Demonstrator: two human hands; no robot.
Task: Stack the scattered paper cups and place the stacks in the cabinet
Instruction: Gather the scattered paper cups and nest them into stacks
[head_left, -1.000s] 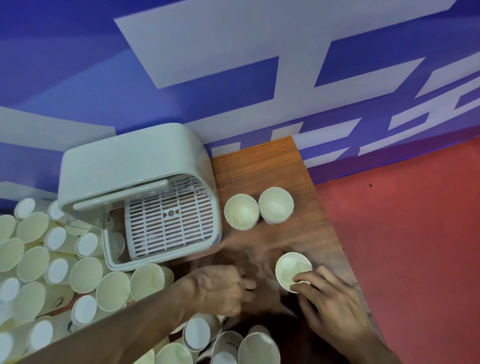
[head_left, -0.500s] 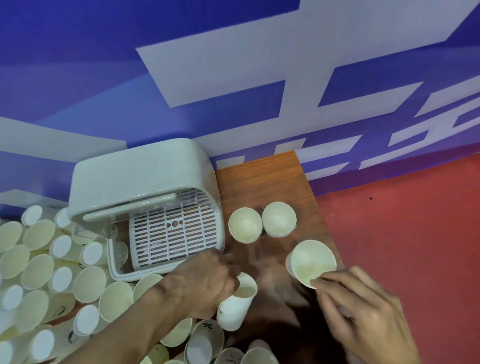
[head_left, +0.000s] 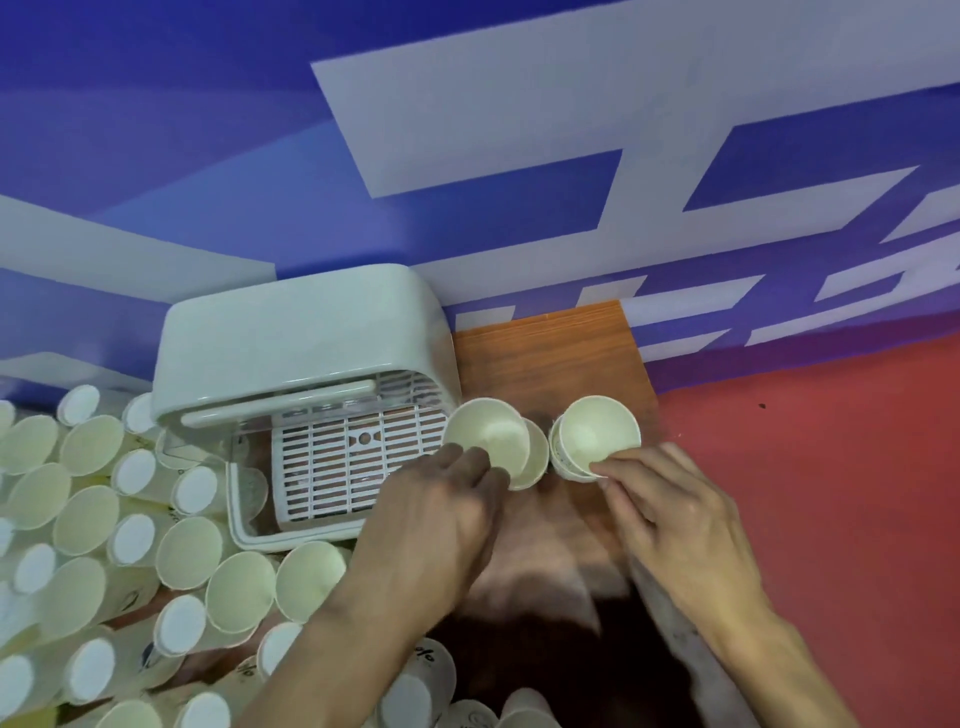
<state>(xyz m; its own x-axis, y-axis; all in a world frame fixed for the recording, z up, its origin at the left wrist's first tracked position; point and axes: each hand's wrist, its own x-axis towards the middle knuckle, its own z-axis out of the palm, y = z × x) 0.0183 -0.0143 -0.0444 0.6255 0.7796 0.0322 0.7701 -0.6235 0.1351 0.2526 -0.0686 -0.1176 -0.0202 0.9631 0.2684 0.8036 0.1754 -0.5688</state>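
My left hand (head_left: 441, 499) grips a cream paper cup (head_left: 485, 434) and holds it over a standing cup (head_left: 535, 457) whose rim shows just behind it. My right hand (head_left: 675, 509) pinches the rim of another cup (head_left: 595, 428), which sits in a short stack (head_left: 563, 460) with rims showing below it. Both cups are beside the right wall of the small white cabinet (head_left: 301, 332). The cabinet's front is open, and its slotted white rack (head_left: 353, 462) holds no cups. Several loose cups (head_left: 104, 519) lie scattered at the left.
The wooden table (head_left: 550, 353) ends at a right edge beside a red floor (head_left: 831, 493). A blue and white wall (head_left: 519, 156) stands directly behind. More cups (head_left: 426, 670) lie at the near edge, between my forearms.
My left hand lifted a cup from near the front and carried it up over the left standing cup. My right hand moved its cup onto the right standing cup. The view shifted downward.
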